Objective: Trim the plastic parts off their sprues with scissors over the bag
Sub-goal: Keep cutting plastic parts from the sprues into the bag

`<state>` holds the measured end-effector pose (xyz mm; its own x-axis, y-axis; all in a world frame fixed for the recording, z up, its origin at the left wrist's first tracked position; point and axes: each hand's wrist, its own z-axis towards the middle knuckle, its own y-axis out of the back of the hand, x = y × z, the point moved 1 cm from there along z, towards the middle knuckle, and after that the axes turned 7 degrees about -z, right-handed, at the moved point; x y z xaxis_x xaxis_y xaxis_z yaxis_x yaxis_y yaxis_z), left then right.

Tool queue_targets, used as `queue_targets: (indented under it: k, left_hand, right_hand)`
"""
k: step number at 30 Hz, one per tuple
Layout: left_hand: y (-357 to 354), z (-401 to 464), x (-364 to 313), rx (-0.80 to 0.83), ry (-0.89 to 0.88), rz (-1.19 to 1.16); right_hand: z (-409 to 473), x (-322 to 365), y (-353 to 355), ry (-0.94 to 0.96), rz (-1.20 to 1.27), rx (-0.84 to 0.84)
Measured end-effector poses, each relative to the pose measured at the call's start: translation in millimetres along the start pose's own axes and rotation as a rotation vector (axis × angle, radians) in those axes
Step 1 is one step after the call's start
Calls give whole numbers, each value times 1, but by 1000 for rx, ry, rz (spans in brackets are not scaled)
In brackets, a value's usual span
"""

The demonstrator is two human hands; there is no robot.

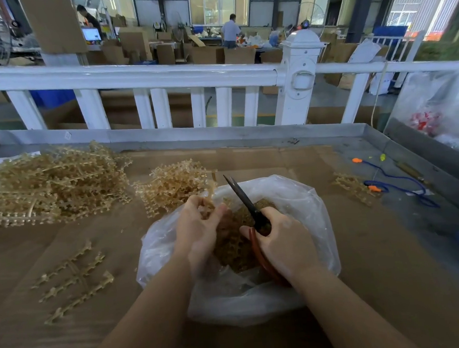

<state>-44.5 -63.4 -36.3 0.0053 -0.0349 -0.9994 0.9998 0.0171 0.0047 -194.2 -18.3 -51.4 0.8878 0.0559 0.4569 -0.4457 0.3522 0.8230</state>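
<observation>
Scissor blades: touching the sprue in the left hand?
Apart. The head view shows the scissors blades pointing up past the sprue held by the left hand, bag showing between.

My clear plastic bag (300,196) sits before me on the cardboard-covered table (364,259); tan sprue heaps (47,186) lie left behind it, blue cord (402,180) right.

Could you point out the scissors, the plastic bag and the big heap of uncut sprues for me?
scissors (242,197): head view, on the dark blades.
plastic bag (300,196): head view, on its far right rim.
big heap of sprues (50,186): head view, heap's middle.
</observation>
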Motion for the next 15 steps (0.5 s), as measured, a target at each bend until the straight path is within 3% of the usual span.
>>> queue_targets:
  k: [5, 15]
  left_hand:
    - [5, 0, 12, 8, 124, -310]
    - [6, 5, 15, -14, 157, -588]
  right_hand:
    - [0, -1, -2, -3, -8, -12]
    - [-2, 0, 2, -13, 17, -18]
